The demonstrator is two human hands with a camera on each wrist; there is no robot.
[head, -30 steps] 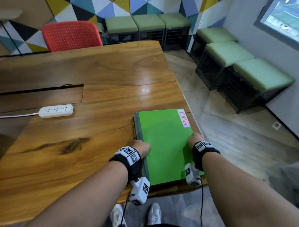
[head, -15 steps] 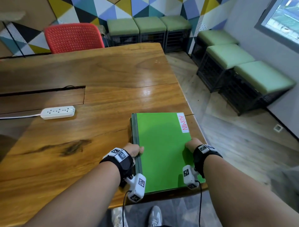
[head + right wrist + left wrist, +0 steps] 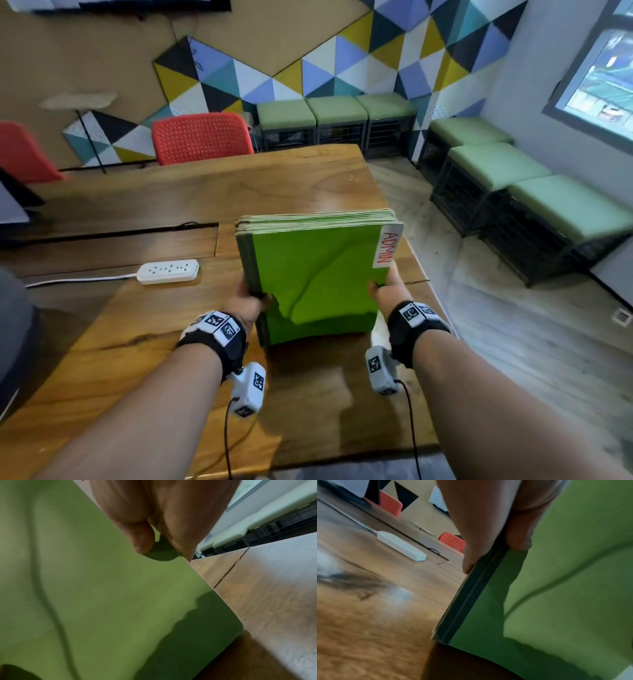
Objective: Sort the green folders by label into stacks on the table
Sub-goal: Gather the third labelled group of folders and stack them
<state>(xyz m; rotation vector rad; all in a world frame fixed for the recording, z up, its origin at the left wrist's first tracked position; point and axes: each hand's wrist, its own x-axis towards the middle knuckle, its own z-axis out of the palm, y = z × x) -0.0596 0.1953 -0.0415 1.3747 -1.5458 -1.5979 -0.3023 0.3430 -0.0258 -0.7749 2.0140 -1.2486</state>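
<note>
The wooden table (image 3: 144, 342) is lying under a whole stack of green folders (image 3: 318, 274), which both hands are tilting up on its near edge, toward five o'clock on the tabletop. The left hand (image 3: 248, 303) is clamping the dark spine side, thumb curled over the front cover; the right hand (image 3: 388, 291) is pinching the open side at three o'clock of the stack. The front cover is already creasing, so a tighter squeeze is likely risking a bent folder, and loose inner folders may be sliding out near the table's right edge. The white label (image 3: 387, 245), at one o'clock on the cover, is reading "ADMIN" in red.
</note>
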